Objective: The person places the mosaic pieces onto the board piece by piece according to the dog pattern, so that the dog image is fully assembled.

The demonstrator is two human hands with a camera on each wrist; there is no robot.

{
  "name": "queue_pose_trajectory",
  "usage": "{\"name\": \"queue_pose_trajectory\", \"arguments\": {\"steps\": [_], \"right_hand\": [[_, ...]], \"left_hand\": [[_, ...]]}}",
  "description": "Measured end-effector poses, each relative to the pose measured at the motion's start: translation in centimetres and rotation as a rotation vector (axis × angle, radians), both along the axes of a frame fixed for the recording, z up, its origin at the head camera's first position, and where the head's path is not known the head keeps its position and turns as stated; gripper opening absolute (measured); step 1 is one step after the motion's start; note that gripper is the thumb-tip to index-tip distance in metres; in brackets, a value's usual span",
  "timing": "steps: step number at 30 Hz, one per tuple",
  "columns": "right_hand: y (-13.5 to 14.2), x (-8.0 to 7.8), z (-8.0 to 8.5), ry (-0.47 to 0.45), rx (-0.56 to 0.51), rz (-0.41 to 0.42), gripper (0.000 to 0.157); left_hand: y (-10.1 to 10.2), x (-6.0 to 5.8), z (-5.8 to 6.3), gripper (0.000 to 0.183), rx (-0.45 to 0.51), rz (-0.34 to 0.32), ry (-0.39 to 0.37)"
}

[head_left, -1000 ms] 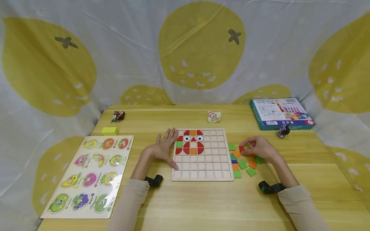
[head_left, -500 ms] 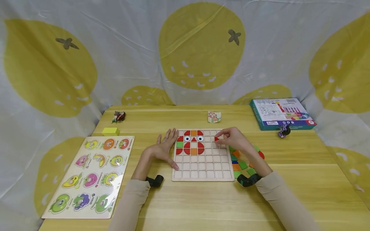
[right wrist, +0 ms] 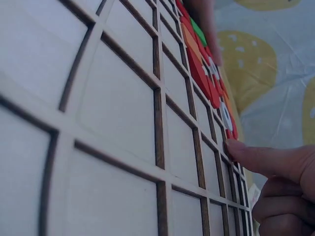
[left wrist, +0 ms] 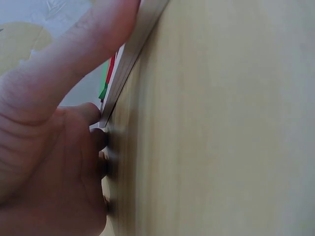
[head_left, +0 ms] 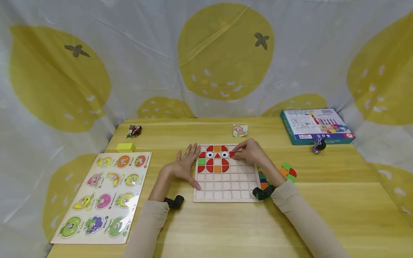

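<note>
A wooden grid board [head_left: 222, 185] lies at the middle of the table. Red, orange, green and eye-marked tiles [head_left: 213, 165] fill part of its upper left. My left hand [head_left: 181, 168] rests along the board's left edge with fingers spread, the thumb on the lower left; in the left wrist view that thumb [left wrist: 74, 59] lies over the board's rim. Over the upper part of the grid, my right hand [head_left: 251, 152] pinches a small red tile [head_left: 232, 154] at a cell just right of the right eye tile. In the right wrist view the fingertips mostly hide this tile.
Loose coloured tiles [head_left: 286, 172] lie right of the board, partly behind the right forearm. A fruit puzzle board [head_left: 127, 225] and a yellow block [head_left: 126, 147] are at left. A patterned card [head_left: 240, 130], a box [head_left: 317, 127] and small figurines [head_left: 318, 146] stand farther back.
My right hand has carried the red tile left from the loose pile, across the board's right side, to beside the eye tile. The left hand has stayed on the board's edge.
</note>
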State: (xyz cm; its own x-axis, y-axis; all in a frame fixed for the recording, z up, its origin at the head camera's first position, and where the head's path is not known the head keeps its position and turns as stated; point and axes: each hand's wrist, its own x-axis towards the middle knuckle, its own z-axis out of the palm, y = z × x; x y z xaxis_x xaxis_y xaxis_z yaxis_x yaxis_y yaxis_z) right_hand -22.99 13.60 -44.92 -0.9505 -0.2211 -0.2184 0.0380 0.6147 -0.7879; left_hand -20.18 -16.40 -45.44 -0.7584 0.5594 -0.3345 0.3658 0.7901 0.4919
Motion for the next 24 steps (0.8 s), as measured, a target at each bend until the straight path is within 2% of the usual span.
{"name": "queue_pose_trajectory", "arguments": {"steps": [3, 7, 9, 12, 16, 20, 24], "right_hand": [[0.1, -0.2, 0.0, -0.005, -0.015, 0.000, 0.017], [0.5, -0.5, 0.1, -0.007, 0.007, 0.069, 0.023], [1.1, -0.6, 0.4, 0.011, 0.026, 0.103, 0.026], [2.8, -0.3, 1.5, 0.047, 0.052, 0.108, 0.031], [6.5, 1.1, 2.5, 0.061, 0.050, 0.074, 0.030], [10.5, 2.8, 2.0, 0.026, 0.060, 0.091, 0.028], [13.8, 4.5, 1.6, -0.011, 0.104, 0.085, 0.035]], "left_hand": [[0.1, -0.2, 0.0, 0.150, 0.005, 0.002, 0.003], [0.1, -0.3, 0.1, 0.151, -0.008, 0.001, -0.012], [0.0, -0.3, 0.2, 0.152, -0.023, 0.001, -0.010], [0.0, -0.3, 0.2, 0.152, -0.034, 0.006, -0.005], [0.0, -0.2, 0.3, 0.151, -0.035, 0.009, -0.011], [0.1, 0.0, 0.3, 0.150, -0.017, 0.020, -0.028], [0.2, 0.0, 0.2, 0.151, 0.001, 0.026, -0.036]]}}
